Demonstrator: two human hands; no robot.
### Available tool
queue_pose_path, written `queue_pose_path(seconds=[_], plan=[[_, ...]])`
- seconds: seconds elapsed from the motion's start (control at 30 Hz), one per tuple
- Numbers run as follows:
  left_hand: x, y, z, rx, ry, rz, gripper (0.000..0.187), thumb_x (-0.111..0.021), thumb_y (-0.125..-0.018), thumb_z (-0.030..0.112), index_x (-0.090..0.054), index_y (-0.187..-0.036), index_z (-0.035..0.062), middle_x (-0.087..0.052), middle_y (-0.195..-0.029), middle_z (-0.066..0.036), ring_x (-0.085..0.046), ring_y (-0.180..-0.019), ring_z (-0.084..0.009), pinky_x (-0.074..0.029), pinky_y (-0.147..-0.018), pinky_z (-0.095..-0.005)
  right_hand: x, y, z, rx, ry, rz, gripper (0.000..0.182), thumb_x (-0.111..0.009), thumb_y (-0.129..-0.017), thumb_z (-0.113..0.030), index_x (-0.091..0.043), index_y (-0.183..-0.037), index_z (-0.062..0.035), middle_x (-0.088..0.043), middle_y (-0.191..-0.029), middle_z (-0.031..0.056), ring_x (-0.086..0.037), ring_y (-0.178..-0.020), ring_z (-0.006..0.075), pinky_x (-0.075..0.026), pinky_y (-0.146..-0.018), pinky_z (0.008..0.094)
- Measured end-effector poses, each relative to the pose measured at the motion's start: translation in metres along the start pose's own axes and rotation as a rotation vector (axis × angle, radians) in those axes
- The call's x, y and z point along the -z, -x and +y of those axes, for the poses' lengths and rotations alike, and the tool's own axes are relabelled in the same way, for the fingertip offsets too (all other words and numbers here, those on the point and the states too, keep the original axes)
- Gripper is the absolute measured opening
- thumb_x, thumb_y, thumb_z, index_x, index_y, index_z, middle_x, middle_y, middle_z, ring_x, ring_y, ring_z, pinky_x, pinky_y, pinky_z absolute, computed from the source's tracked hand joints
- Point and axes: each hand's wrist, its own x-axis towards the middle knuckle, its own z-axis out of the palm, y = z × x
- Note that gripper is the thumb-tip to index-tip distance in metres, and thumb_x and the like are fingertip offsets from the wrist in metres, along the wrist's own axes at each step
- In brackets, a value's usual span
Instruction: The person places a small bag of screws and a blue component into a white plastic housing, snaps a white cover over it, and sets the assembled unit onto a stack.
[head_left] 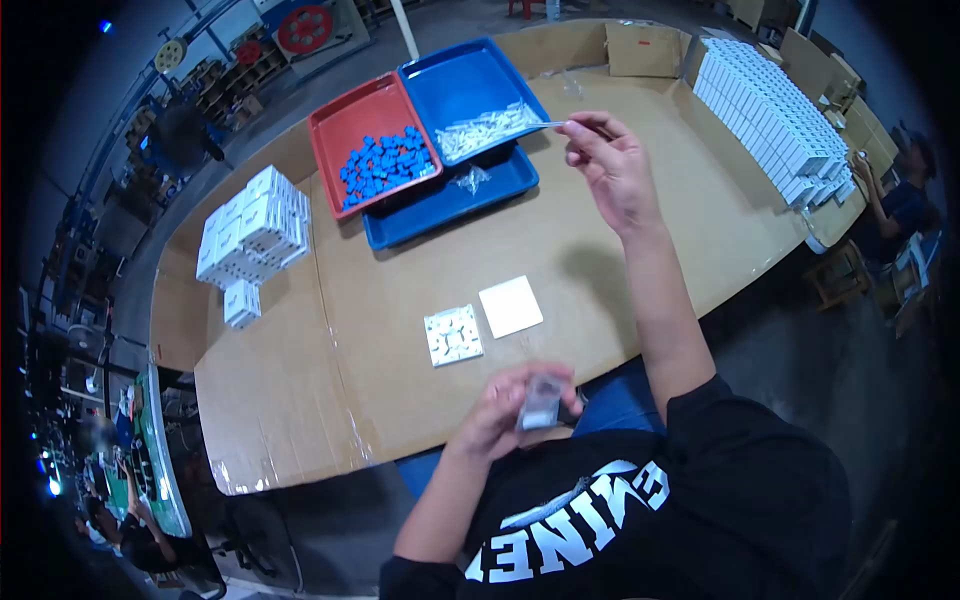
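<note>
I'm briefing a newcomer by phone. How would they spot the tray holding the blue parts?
On the cardboard-covered table, look at the far side where the trays sit together. The red tray is the leftmost, resting partly on a blue tray; it alone is red and holds the blue parts.

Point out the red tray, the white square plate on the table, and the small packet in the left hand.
red tray [345, 125]: head view, bare floor of the tray.
white square plate [510, 306]: head view, middle of its face.
small packet [541, 403]: head view, its blurred middle, in the left hand [505, 410].
</note>
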Motion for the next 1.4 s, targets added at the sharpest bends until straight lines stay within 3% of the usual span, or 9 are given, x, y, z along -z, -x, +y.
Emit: queue_pose_path(seconds=[0.1,0.17,0.23,0.27,0.53,0.87,1.13,1.33,1.4], plan=[[-0.015,-0.025,0.023,-0.162,0.081,0.254,0.06,-0.049,-0.109,0.046,-0.052,-0.144,-0.0026,-0.068,-0.123,-0.014,-0.069,-0.098,-0.029,-0.052,-0.096,-0.0438,-0.016,0.039,-0.015,0.086,0.086,0.003,0.014,-0.076,-0.094,-0.002,-0.074,-0.108,0.0004,-0.077,-0.099,0.0072,-0.066,-0.081,0.0098,-0.053,-0.074,0.0236],[-0.022,-0.039,0.045,-0.231,0.064,0.25,0.055,-0.047,-0.112,0.04,-0.054,-0.141,-0.0057,-0.069,-0.123,-0.018,-0.072,-0.102,-0.0273,-0.057,-0.096,-0.0389,-0.029,0.062,-0.026,0.161,0.42,0.026,0.012,-0.077,-0.093,-0.002,-0.076,-0.105,0.0005,-0.076,-0.094,0.0055,-0.065,-0.08,0.0085,-0.052,-0.072,0.0223],[-0.031,-0.041,0.06,-0.315,-0.304,0.418,0.054,-0.043,-0.114,0.039,-0.054,-0.141,-0.006,-0.069,-0.125,-0.019,-0.073,-0.103,-0.0272,-0.058,-0.095,-0.038,-0.037,0.082,-0.032,0.133,0.482,0.027,0.012,-0.078,-0.092,-0.001,-0.077,-0.104,0.0012,-0.075,-0.092,0.004,-0.064,-0.079,0.0068,-0.051,-0.069,0.0213],[-0.023,-0.038,0.06,-0.342,-0.183,0.37,0.055,-0.04,-0.114,0.041,-0.055,-0.141,-0.0053,-0.069,-0.126,-0.019,-0.073,-0.104,-0.027,-0.058,-0.094,-0.0379,-0.041,0.091,-0.037,0.105,0.469,-0.038,0.012,-0.077,-0.092,-0.001,-0.077,-0.104,0.0015,-0.075,-0.091,0.0037,-0.064,-0.079,0.0063,-0.051,-0.069,0.0212],[-0.005,-0.013,0.025,-0.273,0.119,0.351,0.059,-0.041,-0.113,0.042,-0.046,-0.149,-0.0049,-0.067,-0.13,-0.019,-0.072,-0.108,-0.0304,-0.06,-0.096,-0.0432,-0.042,0.107,-0.042,-0.053,0.912,-0.488,0.015,-0.078,-0.09,-0.009,-0.078,-0.103,-0.0012,-0.072,-0.083,0.0006,-0.053,-0.068,0.0044,-0.043,-0.061,0.0221],[-0.005,-0.005,0.008,-0.183,-0.041,0.474,0.051,-0.05,-0.111,0.04,-0.052,-0.142,-0.0014,-0.066,-0.132,-0.02,-0.07,-0.117,-0.0353,-0.059,-0.102,-0.047,-0.043,0.117,-0.013,-0.23,0.717,-0.785,0.012,-0.076,-0.087,-0.004,-0.078,-0.098,-0.0005,-0.074,-0.082,0.0013,-0.057,-0.068,0.0078,-0.043,-0.061,0.0242],[-0.007,-0.005,0.005,-0.214,-0.028,0.521,0.044,-0.055,-0.11,0.034,-0.058,-0.131,-0.0046,-0.071,-0.12,-0.018,-0.073,-0.111,-0.0327,-0.062,-0.098,-0.0432,-0.037,0.115,-0.002,-0.214,0.812,-0.927,0.016,-0.077,-0.087,-0.007,-0.078,-0.1,0.0014,-0.071,-0.107,0.0051,-0.065,-0.095,0.0159,-0.052,-0.082,0.0315],[-0.001,-0.003,0.004,-0.211,-0.058,0.521,0.052,-0.053,-0.11,0.042,-0.053,-0.14,-0.0007,-0.067,-0.128,-0.018,-0.069,-0.118,-0.0335,-0.059,-0.102,-0.0453,-0.039,0.12,0.0,-0.459,0.615,-0.845,0.02,-0.079,-0.09,-0.014,-0.078,-0.102,0.0014,-0.072,-0.114,0.0081,-0.067,-0.099,0.0195,-0.054,-0.09,0.0323],[0.006,-0.003,0.001,-0.253,-0.037,0.512,0.053,-0.051,-0.11,0.043,-0.051,-0.142,0.0,-0.067,-0.129,-0.017,-0.07,-0.117,-0.0304,-0.058,-0.102,-0.0446,-0.034,0.118,0.004,-0.342,0.675,-0.934,0.02,-0.079,-0.09,-0.015,-0.078,-0.102,0.0012,-0.072,-0.116,0.0084,-0.068,-0.1,0.0199,-0.054,-0.091,0.0326]])
